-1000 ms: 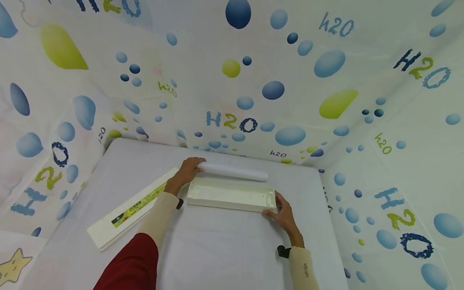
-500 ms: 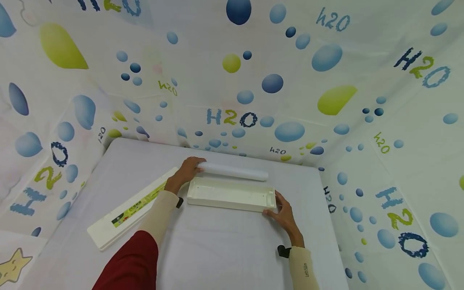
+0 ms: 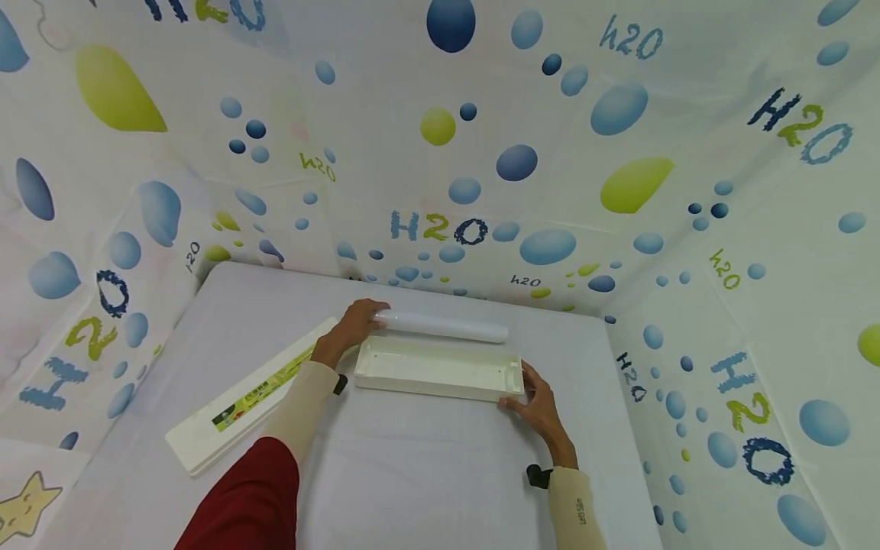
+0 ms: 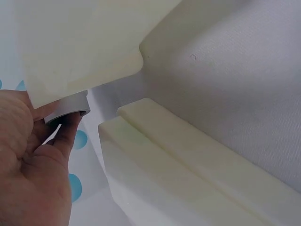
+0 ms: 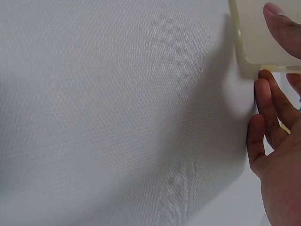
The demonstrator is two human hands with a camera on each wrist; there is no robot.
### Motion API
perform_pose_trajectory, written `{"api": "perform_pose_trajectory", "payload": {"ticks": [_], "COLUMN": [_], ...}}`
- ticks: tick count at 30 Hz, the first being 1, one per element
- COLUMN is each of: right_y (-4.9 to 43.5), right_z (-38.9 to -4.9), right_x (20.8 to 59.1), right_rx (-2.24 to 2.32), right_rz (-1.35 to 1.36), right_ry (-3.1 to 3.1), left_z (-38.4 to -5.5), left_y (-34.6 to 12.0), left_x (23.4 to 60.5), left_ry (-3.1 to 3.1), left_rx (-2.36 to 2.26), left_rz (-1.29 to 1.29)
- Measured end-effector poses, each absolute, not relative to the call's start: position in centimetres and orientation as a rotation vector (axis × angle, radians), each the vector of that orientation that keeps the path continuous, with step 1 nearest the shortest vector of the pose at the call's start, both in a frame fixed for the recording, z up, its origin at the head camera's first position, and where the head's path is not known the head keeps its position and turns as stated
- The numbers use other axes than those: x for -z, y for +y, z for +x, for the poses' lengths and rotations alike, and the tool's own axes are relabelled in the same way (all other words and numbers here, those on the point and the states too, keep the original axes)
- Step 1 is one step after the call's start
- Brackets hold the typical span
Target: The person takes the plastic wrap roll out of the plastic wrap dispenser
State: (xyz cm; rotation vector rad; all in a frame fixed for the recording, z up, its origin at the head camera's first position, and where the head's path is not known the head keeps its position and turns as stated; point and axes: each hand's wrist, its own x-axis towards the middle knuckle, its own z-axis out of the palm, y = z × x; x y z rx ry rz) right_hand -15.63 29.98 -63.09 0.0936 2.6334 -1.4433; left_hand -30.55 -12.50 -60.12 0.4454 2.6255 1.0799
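In the head view my left hand (image 3: pixel 354 322) grips the left end of a shiny white roll of plastic wrap (image 3: pixel 447 327) at the back of the table. The left wrist view shows fingers at the grey core end (image 4: pixel 73 106) of this roll. Just in front of it lies a long, shallow cream plastic box (image 3: pixel 433 370), its hollow side up. My right hand (image 3: pixel 539 405) holds the box's right end, thumb on the front wall and fingers round the end. The right wrist view shows the thumb (image 5: pixel 287 30) against the box wall.
A long cream lid (image 3: pixel 227 420) with a yellow-green label (image 3: pixel 264 389) lies slanted at the left, partly under my left forearm. White cloth covers the table (image 3: pixel 426 481). A patterned sheet (image 3: pixel 385 153) hangs at the back and sides.
The hands, roll, box and lid keep their places. Only the patterned sheet at the right shifts a little.
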Motion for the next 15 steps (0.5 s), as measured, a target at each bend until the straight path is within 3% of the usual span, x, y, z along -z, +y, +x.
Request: {"api": "perform_pose_trajectory", "payload": {"ticks": [15], "right_y": [30.18], "right_z": [-15.66], "right_x": [62.97], "right_rx": [1.446], "right_rz": [0.071], "right_ry": [2.638], "left_z": [-30.46], "left_y": [-12.31], "left_x": [60.54], "left_ry": [2.574], "left_rx": [-1.083], "left_rz": [0.368]}}
